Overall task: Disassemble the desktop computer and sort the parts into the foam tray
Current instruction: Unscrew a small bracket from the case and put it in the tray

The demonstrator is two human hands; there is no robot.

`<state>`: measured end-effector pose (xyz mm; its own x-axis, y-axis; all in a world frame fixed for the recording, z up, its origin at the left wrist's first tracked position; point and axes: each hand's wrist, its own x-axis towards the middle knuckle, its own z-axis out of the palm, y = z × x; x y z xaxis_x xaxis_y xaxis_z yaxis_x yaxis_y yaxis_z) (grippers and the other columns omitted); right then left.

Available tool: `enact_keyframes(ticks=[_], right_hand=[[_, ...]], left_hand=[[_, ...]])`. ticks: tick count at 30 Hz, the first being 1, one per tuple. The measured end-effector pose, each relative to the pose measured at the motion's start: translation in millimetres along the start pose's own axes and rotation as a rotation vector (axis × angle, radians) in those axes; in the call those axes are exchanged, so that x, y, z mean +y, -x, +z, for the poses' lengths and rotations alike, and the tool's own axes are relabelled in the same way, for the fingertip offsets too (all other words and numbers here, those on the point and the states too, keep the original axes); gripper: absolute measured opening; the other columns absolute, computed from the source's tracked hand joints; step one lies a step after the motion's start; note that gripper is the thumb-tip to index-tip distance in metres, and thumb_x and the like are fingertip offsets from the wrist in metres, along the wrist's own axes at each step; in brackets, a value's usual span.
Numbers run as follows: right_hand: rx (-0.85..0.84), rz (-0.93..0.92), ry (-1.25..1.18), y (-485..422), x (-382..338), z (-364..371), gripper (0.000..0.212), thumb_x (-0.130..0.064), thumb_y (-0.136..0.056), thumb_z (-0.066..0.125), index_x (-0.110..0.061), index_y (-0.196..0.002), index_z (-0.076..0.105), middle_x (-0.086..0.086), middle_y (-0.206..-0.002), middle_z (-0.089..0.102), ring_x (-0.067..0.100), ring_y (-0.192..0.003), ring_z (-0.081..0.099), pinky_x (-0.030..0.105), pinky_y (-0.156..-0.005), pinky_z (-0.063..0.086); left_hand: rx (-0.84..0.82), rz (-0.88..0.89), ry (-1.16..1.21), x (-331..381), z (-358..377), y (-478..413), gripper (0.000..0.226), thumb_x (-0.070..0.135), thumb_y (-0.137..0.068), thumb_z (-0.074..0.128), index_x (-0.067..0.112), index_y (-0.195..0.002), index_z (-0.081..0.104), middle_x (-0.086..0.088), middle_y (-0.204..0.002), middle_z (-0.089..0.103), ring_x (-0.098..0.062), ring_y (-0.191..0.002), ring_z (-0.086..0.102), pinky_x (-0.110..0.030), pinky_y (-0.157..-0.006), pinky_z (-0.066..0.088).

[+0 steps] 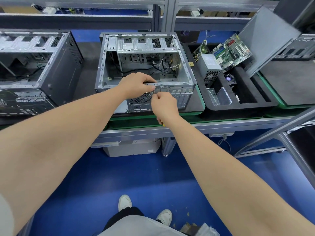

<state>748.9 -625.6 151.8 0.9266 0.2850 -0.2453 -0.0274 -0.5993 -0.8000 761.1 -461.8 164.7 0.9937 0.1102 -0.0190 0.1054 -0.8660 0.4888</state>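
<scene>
We see an open computer case [144, 65] on the counter [238, 122] | left hand [136, 85] clamped over its near rim | right hand [164, 104] pinched shut on a yellow-tipped tool [163, 124] at the rear panel | foam tray [238, 106] just right holds motherboard [233, 50] and power supply [210, 67].

A second computer case [34, 68] lies open on its side on the dark-topped workbench [88, 53], at its left end. Behind the workbench run grey aluminium frame rails [76, 21]. Below its front edge, a pale grey box [133, 148] sits on the blue floor [136, 176], where white shoes [125, 201] stand.
</scene>
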Motion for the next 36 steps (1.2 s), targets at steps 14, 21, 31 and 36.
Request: enact_keyframes(ticks=[14, 21, 31, 36], right_hand=[[-0.724, 0.411, -1.490, 19.9, 18.0, 3.2, 0.032, -0.038, -0.114, 0.037, -0.019, -0.111, 0.063, -0.002, -0.058, 0.043, 0.004, -0.027, 0.032, 0.014, -0.026, 0.021], [-0.602, 0.537, -1.457, 17.1, 9.1, -5.1, 0.032, -0.035, -0.113, 0.044, -0.016, -0.096, 0.064, -0.006, -0.052, 0.037, 0.005, -0.029, 0.026, 0.019, -0.024, 0.019], [0.192, -0.072, 0.153, 19.1, 6.4, 19.4, 0.025, -0.031, -0.111, 0.040, -0.018, -0.105, 0.060, 0.006, -0.085, 0.063, 0.030, -0.076, 0.060, 0.039, -0.064, 0.047], [0.068, -0.014, -0.144, 10.1, 10.4, 7.6, 0.034, -0.028, -0.107, 0.041, -0.012, -0.084, 0.059, 0.000, -0.075, 0.060, 0.017, -0.058, 0.050, 0.028, -0.051, 0.034]], left_hand=[[0.001, 0.110, -0.116, -9.7, 1.5, 0.3, 0.040, 0.046, -0.096, 0.059, 0.045, -0.136, 0.057, 0.008, -0.125, 0.071, -0.025, -0.113, 0.063, -0.038, -0.083, 0.045], [0.068, 0.109, -0.218, -5.4, 10.9, 4.5, 0.046, 0.047, -0.094, 0.062, 0.043, -0.139, 0.053, 0.003, -0.124, 0.071, -0.028, -0.113, 0.063, -0.038, -0.078, 0.043], [0.191, 0.092, -0.261, -6.6, 23.0, 3.7, 0.039, 0.050, -0.097, 0.058, 0.042, -0.135, 0.057, 0.009, -0.118, 0.073, -0.024, -0.110, 0.065, -0.033, -0.071, 0.039], [0.245, 0.077, -0.262, -3.7, 26.3, 5.7, 0.036, 0.057, -0.096, 0.057, 0.043, -0.129, 0.059, 0.011, -0.113, 0.074, -0.022, -0.106, 0.065, -0.032, -0.068, 0.034]])
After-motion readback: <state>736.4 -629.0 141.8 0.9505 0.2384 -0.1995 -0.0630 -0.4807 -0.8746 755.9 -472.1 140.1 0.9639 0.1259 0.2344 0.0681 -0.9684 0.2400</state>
